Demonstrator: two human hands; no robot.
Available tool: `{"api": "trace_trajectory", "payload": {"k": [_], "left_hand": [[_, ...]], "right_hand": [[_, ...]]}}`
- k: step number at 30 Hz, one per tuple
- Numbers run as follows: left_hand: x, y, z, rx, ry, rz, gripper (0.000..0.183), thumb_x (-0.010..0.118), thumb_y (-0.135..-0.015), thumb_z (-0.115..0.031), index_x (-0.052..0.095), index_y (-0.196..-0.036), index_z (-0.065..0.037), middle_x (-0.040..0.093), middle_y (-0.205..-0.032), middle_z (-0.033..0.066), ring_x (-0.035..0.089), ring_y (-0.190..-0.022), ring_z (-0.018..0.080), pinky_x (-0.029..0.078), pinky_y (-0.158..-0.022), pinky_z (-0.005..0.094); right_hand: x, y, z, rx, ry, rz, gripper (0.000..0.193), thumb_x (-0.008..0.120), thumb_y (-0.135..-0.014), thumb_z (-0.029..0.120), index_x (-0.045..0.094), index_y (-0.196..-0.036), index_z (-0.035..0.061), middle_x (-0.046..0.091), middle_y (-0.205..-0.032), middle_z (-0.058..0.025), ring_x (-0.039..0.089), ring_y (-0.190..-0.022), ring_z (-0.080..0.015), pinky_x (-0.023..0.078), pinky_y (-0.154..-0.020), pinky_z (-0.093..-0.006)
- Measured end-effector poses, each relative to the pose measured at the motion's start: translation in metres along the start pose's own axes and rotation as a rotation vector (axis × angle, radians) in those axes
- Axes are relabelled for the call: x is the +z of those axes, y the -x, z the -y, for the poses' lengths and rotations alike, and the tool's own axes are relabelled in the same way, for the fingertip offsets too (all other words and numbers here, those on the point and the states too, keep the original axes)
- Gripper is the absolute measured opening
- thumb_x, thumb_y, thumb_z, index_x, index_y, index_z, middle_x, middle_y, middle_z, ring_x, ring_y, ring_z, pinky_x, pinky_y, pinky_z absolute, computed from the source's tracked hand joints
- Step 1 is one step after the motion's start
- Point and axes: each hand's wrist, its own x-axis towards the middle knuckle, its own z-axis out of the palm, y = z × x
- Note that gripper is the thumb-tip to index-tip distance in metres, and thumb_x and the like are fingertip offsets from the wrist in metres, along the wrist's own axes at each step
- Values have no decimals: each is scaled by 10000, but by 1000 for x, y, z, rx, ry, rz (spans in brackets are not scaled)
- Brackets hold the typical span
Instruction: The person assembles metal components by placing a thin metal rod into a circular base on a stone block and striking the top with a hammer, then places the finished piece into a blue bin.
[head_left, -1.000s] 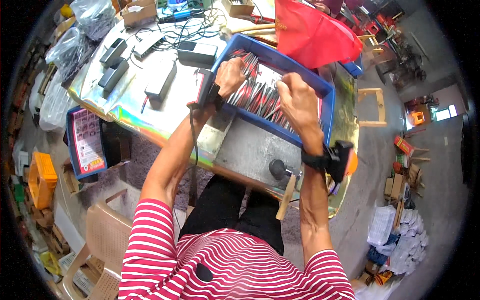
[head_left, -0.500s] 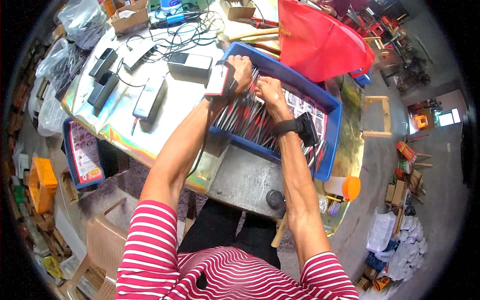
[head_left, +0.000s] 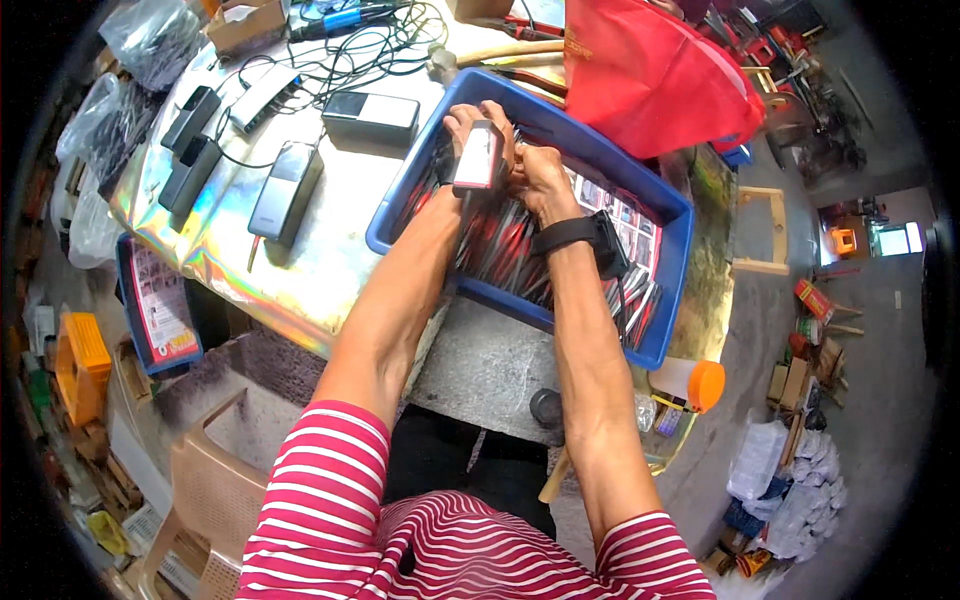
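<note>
From my distant place, I see the blue bin toward one o'clock on the tabletop, its slim packets standing on edge, probably so they can be reached from above. At twelve o'clock, my left hand and right hand are close together over them, fingers bent narrow, perhaps for careful handling; whether they hold anything, I cannot tell.

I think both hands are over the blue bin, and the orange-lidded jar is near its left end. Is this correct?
Not the left end: the head view shows the jar near the right end of the blue bin. The left hand and right hand are over it.
</note>
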Motion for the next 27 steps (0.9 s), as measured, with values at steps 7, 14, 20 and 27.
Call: {"api": "trace_trajectory", "payload": {"k": [7,14,20,27], "left_hand": [[9,-2,-4,-16,-173,16,363,440,-747,-201,484,-978,77,481,-907,343,453,-894,435,325,-778,498],[-1,0,-12,-144,-92,49,414,477,-721,-299,476,-958,41,490,-864,298,483,-780,343,362,-644,423],[17,-3,-8,-154,-326,-64,518,424,-752,-278,422,-1063,136,511,-827,249,487,-756,304,400,-610,413],[42,-13,7,-63,-422,-274,348,504,-715,-265,539,-807,69,443,-612,111,427,-563,190,303,-399,314]], "right_hand": [[4,9,10,14,160,-2,186,456,-757,117,484,-580,67,362,-489,3,332,-397,-105,287,-370,-282],[-2,-4,9,72,-17,55,250,409,-821,207,457,-596,111,355,-488,42,325,-384,-101,382,-433,-303],[2,6,14,171,5,12,315,403,-824,210,355,-516,164,293,-432,53,263,-351,-76,324,-384,-266],[5,1,12,129,56,-9,294,443,-803,222,384,-523,151,296,-444,50,279,-365,-88,343,-391,-296]]}}
